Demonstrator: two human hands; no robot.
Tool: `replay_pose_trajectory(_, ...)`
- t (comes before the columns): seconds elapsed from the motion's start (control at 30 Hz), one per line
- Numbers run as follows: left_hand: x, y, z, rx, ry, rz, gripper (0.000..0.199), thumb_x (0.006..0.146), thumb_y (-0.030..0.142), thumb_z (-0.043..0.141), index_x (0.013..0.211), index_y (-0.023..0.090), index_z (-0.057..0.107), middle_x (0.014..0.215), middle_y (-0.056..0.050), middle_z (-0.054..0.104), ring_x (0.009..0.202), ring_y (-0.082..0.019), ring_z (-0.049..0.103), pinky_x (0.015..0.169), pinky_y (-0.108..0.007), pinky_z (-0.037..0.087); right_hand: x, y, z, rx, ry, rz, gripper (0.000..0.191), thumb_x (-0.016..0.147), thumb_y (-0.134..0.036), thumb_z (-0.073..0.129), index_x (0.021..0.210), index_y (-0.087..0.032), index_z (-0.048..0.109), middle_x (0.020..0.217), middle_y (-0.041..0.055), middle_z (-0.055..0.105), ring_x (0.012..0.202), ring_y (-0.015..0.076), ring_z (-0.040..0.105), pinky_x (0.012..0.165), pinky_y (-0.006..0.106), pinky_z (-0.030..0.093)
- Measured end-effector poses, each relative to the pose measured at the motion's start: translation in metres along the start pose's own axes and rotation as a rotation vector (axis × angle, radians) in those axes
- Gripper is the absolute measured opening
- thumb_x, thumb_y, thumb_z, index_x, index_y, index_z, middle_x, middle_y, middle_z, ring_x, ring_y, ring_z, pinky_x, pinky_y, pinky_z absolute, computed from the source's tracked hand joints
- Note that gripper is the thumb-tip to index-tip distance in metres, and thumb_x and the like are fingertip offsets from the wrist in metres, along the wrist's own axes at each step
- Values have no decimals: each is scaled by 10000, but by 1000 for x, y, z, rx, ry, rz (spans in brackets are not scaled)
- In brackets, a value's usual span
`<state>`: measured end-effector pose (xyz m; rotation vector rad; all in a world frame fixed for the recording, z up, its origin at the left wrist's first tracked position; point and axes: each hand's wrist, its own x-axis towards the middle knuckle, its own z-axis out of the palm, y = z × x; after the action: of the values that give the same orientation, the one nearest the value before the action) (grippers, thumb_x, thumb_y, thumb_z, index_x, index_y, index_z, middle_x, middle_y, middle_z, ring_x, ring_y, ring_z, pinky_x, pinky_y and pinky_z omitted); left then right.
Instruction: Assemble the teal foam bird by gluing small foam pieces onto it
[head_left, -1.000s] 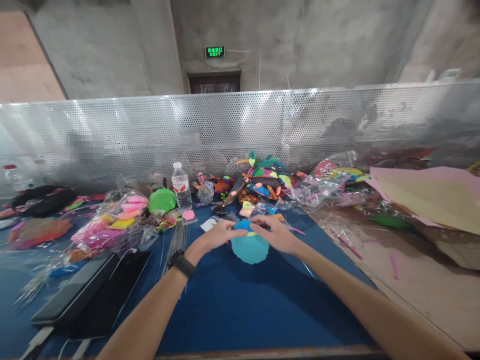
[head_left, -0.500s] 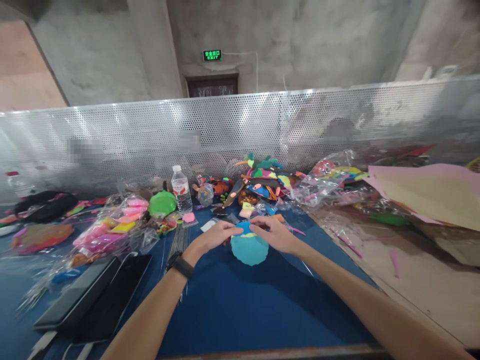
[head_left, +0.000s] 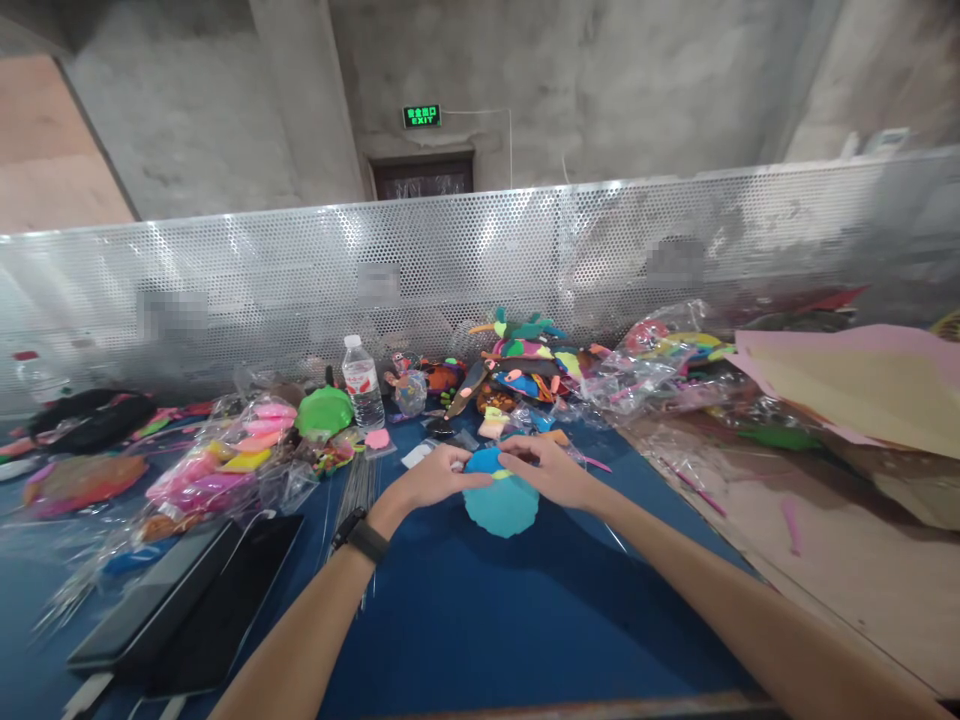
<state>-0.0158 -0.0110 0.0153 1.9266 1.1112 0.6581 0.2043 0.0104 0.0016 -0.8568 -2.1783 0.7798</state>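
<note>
Between my hands is a flattened turquoise piece of modelling clay (head_left: 502, 510) with a wavy edge. A darker blue patch of clay (head_left: 486, 461) sits at its top, with a thin yellow strip (head_left: 501, 475) below it. My left hand (head_left: 439, 475) grips the left side, its thumb lying across the yellow strip and its other fingers partly hidden behind. From the right, my right hand (head_left: 545, 468) pinches the upper edge with thumb and fingers. A dark watch band (head_left: 367, 540) is on my left wrist.
Left on the blue table (head_left: 480, 640) lie phones (head_left: 217, 610), thin wires (head_left: 358, 490) and bagged coloured clay (head_left: 225, 460). A water bottle (head_left: 363, 382) and a pile of clay figures (head_left: 517, 370) stand behind. Cardboard (head_left: 750, 510) and paper sheets (head_left: 862, 380) lie right, before a perforated metal screen (head_left: 480, 240).
My left thumb has moved down from the blue patch onto the yellow strip, so more blue shows. My right hand stays at the upper right edge.
</note>
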Motion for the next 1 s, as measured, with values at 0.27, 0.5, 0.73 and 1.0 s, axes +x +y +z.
replay_pose_trajectory(0.27, 16, -32, -12, -364, 315, -115, 169, 809, 199, 430, 960, 168, 498, 619, 63, 348, 511, -86, 311, 492, -209, 250, -1, 4, -2, -140, -35, 76, 318, 936, -429, 460, 1003, -193, 661, 841, 46, 676, 704, 165, 587, 593, 272, 420)
replay_pose_trajectory(0.5, 15, -24, 2, -316, 286, 28, 260, 936, 390, 365, 1054, 169, 434, 649, 43, 467, 543, -102, 398, 530, -233, 326, 0, 15, 1, -402, 37, 4, 257, 909, -363, 516, 1001, -195, 687, 945, 90, 647, 818, 208, 604, 724, 328, 459)
replay_pose_trajectory(0.73, 13, -12, 21, -230, 216, 129, 428, 950, 499, 379, 1223, 184, 473, 887, -51, 654, 840, -174, 602, 754, -296, 446, -1, -12, 6, -289, 131, -196, 241, 893, -364, 580, 1086, -242, 655, 930, 51, 609, 747, 153, 563, 630, 268, 443)
replay_pose_trajectory(1.0, 11, -1, 34, -316, 187, 107, 494, 950, 481, 403, 1366, 214, 427, 1425, -115, 451, 1208, -234, 515, 935, -344, 464, 2, -3, 13, -212, 201, -204, 221, 903, -358, 577, 817, -217, 724, 726, 11, 563, 625, 123, 503, 573, 251, 382)
